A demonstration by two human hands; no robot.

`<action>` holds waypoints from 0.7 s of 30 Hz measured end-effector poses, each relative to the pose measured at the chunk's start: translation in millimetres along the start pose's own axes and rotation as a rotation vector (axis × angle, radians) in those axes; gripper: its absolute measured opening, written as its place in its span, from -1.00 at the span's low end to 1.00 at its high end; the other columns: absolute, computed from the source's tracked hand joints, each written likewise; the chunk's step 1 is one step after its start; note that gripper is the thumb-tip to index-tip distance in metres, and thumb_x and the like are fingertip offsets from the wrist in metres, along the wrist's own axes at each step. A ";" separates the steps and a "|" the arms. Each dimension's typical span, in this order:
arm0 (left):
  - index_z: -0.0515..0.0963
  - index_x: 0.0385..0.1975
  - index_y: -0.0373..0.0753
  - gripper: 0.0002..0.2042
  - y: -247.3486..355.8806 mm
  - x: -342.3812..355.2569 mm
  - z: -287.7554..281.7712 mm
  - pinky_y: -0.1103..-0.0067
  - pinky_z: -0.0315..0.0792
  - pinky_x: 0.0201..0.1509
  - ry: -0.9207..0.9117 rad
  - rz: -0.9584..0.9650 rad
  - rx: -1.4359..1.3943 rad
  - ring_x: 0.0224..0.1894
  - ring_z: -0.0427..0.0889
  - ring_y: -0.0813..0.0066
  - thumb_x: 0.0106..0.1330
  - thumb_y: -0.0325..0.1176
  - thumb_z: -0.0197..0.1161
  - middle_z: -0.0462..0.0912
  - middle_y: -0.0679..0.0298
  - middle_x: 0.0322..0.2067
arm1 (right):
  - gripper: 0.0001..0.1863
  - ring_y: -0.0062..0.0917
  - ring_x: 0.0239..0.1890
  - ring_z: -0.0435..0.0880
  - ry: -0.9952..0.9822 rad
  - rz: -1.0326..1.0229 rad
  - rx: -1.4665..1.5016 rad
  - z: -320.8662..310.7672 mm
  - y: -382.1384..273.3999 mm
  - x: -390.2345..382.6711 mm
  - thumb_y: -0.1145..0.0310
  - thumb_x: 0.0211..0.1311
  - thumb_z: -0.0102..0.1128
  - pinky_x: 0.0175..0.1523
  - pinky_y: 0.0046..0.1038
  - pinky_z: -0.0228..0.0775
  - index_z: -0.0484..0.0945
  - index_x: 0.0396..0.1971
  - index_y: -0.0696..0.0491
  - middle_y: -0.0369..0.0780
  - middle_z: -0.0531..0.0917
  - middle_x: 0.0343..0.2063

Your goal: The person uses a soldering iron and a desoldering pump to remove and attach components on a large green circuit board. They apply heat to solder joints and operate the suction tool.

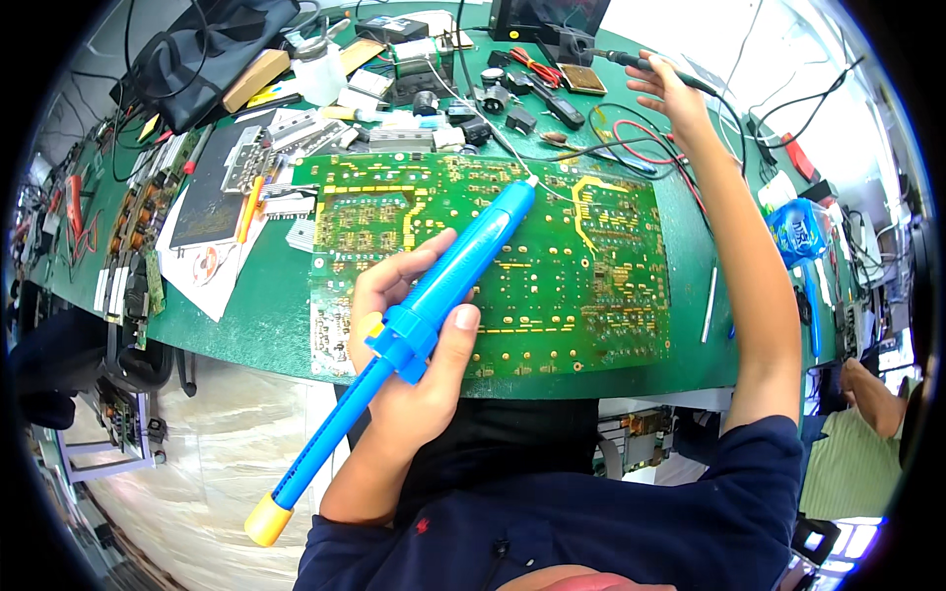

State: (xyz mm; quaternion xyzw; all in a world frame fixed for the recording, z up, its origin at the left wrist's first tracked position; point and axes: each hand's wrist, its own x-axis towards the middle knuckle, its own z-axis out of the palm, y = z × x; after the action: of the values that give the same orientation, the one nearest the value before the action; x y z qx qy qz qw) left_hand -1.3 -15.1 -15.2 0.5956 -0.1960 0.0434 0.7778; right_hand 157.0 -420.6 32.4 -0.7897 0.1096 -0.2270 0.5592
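The left hand [414, 345] grips the blue desoldering pump [434, 305], its long axis slanting up-right, tip over the circuit board [591, 286]; the right hand [670, 94], farther off, seemingly clasps a soldering iron [645, 67].

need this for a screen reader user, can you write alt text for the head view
The left hand grips a blue desoldering pump, its tip over a large green circuit board on a cluttered green table. The right hand reaches to the far side, holding a soldering iron.
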 end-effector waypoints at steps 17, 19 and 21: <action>0.31 0.16 -0.33 -0.54 2.5 -2.4 -6.7 0.45 0.52 0.15 -0.013 -0.042 0.004 0.04 0.61 0.35 0.35 -0.41 0.34 0.46 -0.18 0.23 | -0.41 -0.53 -0.18 0.73 -0.021 -0.136 -0.266 52.7 54.6 75.2 0.02 0.30 0.35 -0.10 -0.44 0.58 0.51 0.15 0.14 -0.16 0.74 -0.17; 0.31 0.16 -0.36 -0.53 3.1 -3.4 -7.5 0.48 0.48 0.14 -0.018 -0.058 -0.017 0.06 0.58 0.41 0.34 -0.44 0.35 0.46 -0.16 0.26 | -0.37 -0.52 -0.11 0.69 -0.035 -0.016 -0.212 49.0 49.6 59.4 -0.01 0.29 0.36 -0.05 -0.42 0.56 0.49 0.17 0.14 -0.15 0.72 -0.10; 0.31 0.15 -0.36 -0.54 2.5 -3.2 -7.2 0.49 0.48 0.14 -0.004 -0.049 -0.019 0.04 0.57 0.43 0.34 -0.44 0.35 0.46 -0.15 0.25 | -0.27 -0.49 0.01 0.61 -0.104 0.120 -0.083 50.9 31.7 35.0 -0.09 0.29 0.34 0.03 -0.39 0.52 0.43 0.25 0.14 -0.13 0.67 0.04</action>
State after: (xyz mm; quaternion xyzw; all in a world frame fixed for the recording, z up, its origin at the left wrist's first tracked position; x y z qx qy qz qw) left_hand -3.2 -7.1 -15.5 0.5928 -0.1833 0.0212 0.7839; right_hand 214.6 -404.2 -2.7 -0.8150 0.1368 -0.1469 0.5435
